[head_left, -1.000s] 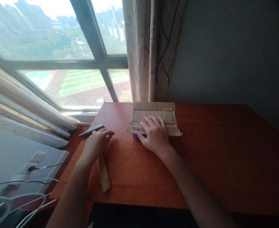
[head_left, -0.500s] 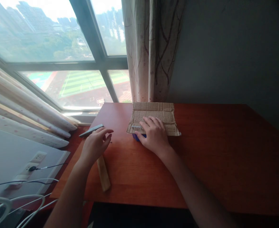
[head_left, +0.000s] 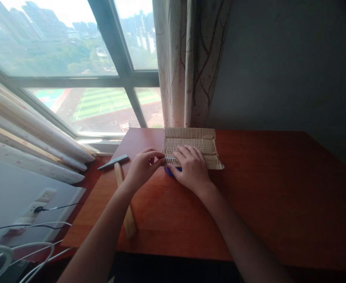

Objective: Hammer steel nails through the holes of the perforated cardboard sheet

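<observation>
A perforated piece of cardboard [head_left: 190, 142] lies at the back of the reddish wooden table [head_left: 264, 188], with a row of small metal pins along its near left edge and something blue under it. My right hand [head_left: 192, 169] rests flat on the cardboard's near edge, fingers spread. My left hand [head_left: 143, 169] is at the cardboard's left corner, fingertips pinched together by the pins; what they hold is too small to make out. A hammer with a wooden handle [head_left: 125, 204] and dark head [head_left: 113, 162] lies on the table to the left.
A window and patterned curtain [head_left: 187, 63] stand behind the table; a dark wall is to the right. Left of the table are a wall socket [head_left: 45, 195] with a plugged cable and white cords [head_left: 22, 251] lower down.
My left hand has left the hammer handle and moved right to the cardboard's left corner, fingers now pinched. My right hand has stayed on the cardboard.
</observation>
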`<action>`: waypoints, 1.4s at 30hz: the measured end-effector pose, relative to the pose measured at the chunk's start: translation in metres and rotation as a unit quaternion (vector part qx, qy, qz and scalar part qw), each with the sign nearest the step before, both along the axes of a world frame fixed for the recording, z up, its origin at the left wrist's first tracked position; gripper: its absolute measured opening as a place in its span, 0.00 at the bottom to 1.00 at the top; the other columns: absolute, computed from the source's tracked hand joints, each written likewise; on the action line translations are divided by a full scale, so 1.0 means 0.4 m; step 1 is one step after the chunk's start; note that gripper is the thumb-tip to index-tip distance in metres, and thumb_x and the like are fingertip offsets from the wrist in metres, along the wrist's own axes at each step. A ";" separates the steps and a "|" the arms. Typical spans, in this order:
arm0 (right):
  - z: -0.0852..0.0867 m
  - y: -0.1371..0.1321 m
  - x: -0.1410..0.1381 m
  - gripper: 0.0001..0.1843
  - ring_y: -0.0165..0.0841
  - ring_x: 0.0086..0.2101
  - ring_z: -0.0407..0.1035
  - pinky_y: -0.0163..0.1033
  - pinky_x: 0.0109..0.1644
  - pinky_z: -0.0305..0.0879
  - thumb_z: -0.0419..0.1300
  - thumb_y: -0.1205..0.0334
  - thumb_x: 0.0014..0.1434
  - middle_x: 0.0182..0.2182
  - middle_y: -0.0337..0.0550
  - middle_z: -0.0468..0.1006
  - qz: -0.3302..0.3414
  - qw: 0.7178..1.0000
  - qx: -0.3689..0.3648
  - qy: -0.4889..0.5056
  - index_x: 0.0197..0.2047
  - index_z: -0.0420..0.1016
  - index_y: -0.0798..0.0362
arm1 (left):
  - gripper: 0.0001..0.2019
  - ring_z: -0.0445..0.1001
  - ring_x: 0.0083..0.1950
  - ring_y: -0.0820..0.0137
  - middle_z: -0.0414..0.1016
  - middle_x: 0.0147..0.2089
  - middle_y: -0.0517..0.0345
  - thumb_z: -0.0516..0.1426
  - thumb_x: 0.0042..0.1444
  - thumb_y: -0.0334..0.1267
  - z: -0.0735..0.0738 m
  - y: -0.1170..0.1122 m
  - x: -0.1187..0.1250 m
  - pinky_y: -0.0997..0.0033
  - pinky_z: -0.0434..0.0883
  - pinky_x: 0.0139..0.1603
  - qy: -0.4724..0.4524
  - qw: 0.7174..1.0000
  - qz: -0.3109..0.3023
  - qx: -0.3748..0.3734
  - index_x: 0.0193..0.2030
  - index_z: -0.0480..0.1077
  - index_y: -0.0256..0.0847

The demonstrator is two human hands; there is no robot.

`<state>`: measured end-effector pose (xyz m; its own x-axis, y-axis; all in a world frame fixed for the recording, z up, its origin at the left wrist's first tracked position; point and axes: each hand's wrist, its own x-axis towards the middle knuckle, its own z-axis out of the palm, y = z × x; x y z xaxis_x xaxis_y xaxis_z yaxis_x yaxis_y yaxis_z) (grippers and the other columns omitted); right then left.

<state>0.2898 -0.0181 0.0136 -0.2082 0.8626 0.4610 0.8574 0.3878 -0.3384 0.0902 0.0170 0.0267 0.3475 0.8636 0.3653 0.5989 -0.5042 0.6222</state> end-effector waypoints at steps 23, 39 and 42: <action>-0.005 -0.016 -0.036 0.20 0.50 0.61 0.63 0.59 0.67 0.50 0.59 0.49 0.63 0.60 0.52 0.75 -0.054 0.998 -0.003 0.034 0.52 0.78 0.52 | 0.07 0.70 0.29 0.74 0.77 0.33 0.56 0.63 0.57 0.40 0.023 0.001 0.033 0.75 0.66 0.28 -0.149 0.988 0.038 -0.005 0.37 0.79 0.40; 0.002 -0.019 -0.034 0.21 0.49 0.62 0.62 0.57 0.68 0.50 0.59 0.49 0.64 0.61 0.50 0.74 -0.054 0.998 -0.015 0.030 0.52 0.78 0.53 | 0.10 0.74 0.31 0.69 0.79 0.34 0.57 0.58 0.58 0.44 -0.043 -0.064 -0.222 0.71 0.67 0.33 0.172 0.975 0.143 0.005 0.39 0.78 0.44; 0.002 -0.019 -0.034 0.20 0.49 0.61 0.62 0.57 0.68 0.50 0.59 0.49 0.63 0.60 0.50 0.74 -0.055 0.998 -0.011 0.031 0.52 0.78 0.53 | 0.11 0.76 0.31 0.66 0.80 0.33 0.57 0.57 0.58 0.45 -0.058 -0.083 -0.229 0.71 0.65 0.31 0.244 0.955 0.165 -0.025 0.39 0.78 0.46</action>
